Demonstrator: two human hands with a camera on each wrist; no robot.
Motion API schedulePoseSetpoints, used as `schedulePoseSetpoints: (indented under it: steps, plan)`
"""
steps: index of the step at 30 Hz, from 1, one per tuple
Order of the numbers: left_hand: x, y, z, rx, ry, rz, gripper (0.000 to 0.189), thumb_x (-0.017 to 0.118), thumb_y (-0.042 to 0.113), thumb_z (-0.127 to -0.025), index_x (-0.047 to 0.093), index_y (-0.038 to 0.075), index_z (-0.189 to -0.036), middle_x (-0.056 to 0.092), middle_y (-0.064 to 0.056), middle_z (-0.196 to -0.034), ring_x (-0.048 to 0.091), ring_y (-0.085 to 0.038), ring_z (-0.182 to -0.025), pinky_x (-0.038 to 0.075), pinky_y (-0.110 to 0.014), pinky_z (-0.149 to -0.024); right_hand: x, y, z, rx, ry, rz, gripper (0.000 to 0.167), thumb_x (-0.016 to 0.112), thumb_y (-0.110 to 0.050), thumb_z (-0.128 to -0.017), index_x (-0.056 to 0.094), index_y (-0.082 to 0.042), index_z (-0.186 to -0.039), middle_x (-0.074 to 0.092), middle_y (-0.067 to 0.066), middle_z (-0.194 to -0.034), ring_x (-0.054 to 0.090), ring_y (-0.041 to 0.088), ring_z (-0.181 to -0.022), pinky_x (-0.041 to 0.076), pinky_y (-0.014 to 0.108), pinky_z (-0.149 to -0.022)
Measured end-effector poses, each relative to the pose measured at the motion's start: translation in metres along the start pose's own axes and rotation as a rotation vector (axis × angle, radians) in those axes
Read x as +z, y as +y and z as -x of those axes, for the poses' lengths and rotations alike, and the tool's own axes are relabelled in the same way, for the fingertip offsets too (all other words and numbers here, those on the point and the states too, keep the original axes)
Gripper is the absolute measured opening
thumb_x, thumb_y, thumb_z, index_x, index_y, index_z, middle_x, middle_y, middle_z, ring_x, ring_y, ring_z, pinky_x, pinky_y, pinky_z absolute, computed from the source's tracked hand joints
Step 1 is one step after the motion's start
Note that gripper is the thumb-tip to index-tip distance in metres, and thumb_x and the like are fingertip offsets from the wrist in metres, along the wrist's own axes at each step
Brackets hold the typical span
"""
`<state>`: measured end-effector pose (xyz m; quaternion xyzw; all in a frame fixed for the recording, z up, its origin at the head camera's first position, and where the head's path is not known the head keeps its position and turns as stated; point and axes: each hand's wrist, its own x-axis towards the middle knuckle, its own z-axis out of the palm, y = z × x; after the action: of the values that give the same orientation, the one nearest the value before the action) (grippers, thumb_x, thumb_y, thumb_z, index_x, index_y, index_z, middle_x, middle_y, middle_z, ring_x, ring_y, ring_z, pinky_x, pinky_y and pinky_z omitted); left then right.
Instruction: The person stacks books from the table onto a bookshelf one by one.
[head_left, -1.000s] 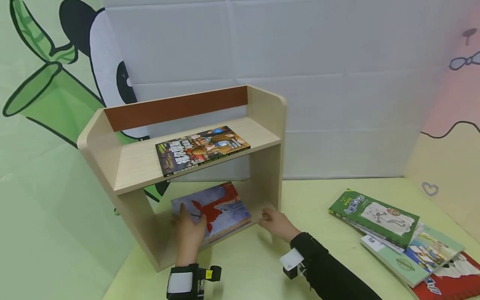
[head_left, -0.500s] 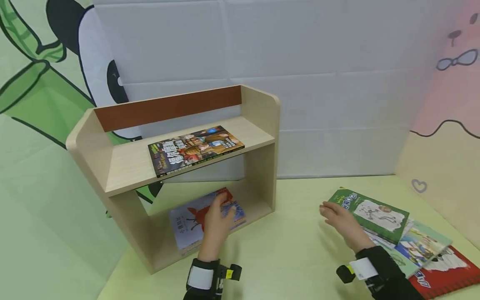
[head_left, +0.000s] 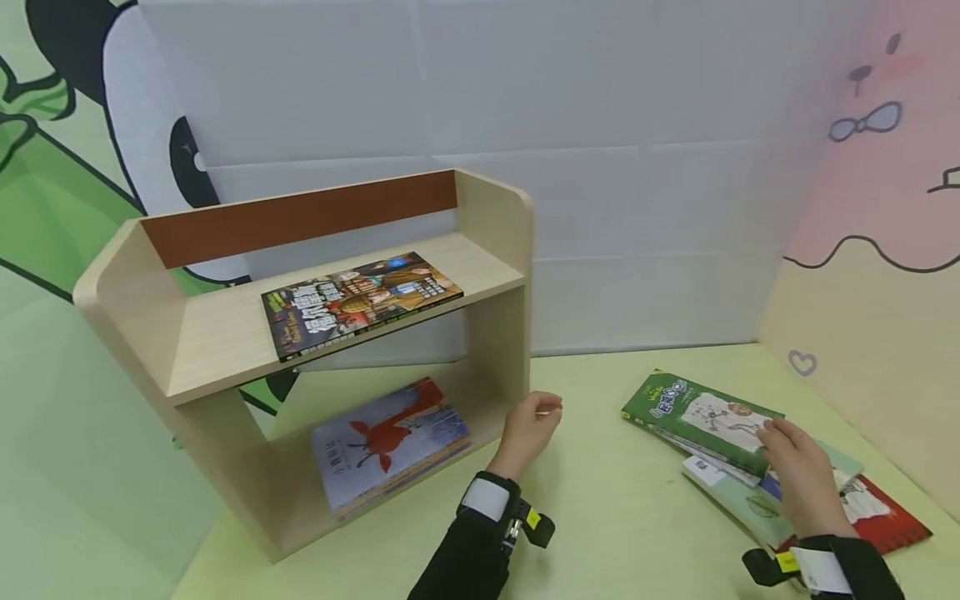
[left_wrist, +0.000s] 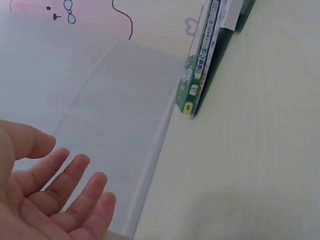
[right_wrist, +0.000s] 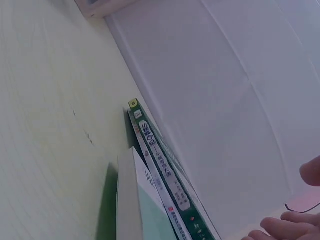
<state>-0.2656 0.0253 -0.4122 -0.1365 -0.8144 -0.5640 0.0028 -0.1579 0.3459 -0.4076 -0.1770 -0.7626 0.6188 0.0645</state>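
My left hand point(head_left: 527, 433) hovers over the table just right of the shelf's lower corner, its fingers loosely bent with nothing in them, as the left wrist view also shows. My right hand point(head_left: 806, 479) is over the right end of a green book point(head_left: 712, 421), fingertips overlapping its cover in the head view; in the right wrist view the fingers are relaxed and apart from the spines. Under the green book lie a thin white book, a light green book point(head_left: 738, 500) and a red spiral-bound book point(head_left: 888, 517), partly hidden by the right hand.
A two-tier wooden bookshelf point(head_left: 491, 342) stands at the left. A dark comic book point(head_left: 360, 300) lies flat on its upper board. Books with a red-and-blue cover point(head_left: 390, 442) on top lie on the lower board. A white sheet point(head_left: 585, 208) hangs behind the yellow table point(head_left: 600, 500).
My left hand has left the red-and-blue book on the lower board and moved right. My right hand has moved from the shelf's right side to the green book. The view has turned right.
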Motion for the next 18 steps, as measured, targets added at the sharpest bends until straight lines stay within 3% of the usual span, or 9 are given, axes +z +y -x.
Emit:
schedulePoseSetpoints:
  steps: [4,9,13,18]
  plan:
    - [0.023,-0.006,-0.013,-0.067,-0.021,0.051,0.019,0.06,0.016,-0.095,0.068,0.006,-0.11,0.066,-0.002,-0.102,0.062,-0.018,-0.095,0.052,-0.032,-0.08,-0.004,0.007,0.0,0.052,0.035,-0.025,0.08,0.032,-0.049,-0.102,-0.006,-0.002,-0.154,-0.004,0.022,-0.16,0.011,0.048,-0.142,0.013,0.058,-0.114]
    - [0.05,-0.013,-0.029,-0.137,-0.023,0.126,0.022,0.059,0.014,-0.095,0.067,0.005,-0.113,0.066,-0.004,-0.104,0.063,-0.018,-0.094,0.053,-0.031,-0.079,-0.002,0.011,0.0,0.058,0.02,-0.068,0.078,0.032,-0.046,-0.102,-0.006,-0.002,-0.154,-0.006,0.021,-0.16,0.009,0.045,-0.143,0.011,0.054,-0.116]
    - [0.071,-0.017,-0.04,-0.164,-0.045,0.133,0.031,0.055,0.012,-0.096,0.062,0.004,-0.126,0.063,-0.009,-0.121,0.059,-0.025,-0.112,0.051,-0.038,-0.09,0.002,0.009,-0.001,0.067,-0.001,-0.094,0.076,0.033,-0.043,-0.103,-0.007,-0.002,-0.153,-0.009,0.018,-0.16,0.007,0.041,-0.145,0.011,0.049,-0.116]
    - [0.09,-0.017,-0.051,-0.18,-0.125,0.139,0.048,0.05,0.012,-0.097,0.044,0.004,-0.144,0.045,-0.016,-0.146,0.04,-0.036,-0.135,0.037,-0.05,-0.107,0.005,0.006,-0.003,0.069,-0.002,-0.074,0.075,0.033,-0.043,-0.103,-0.005,-0.002,-0.153,-0.01,0.019,-0.16,0.008,0.042,-0.145,0.014,0.05,-0.115]
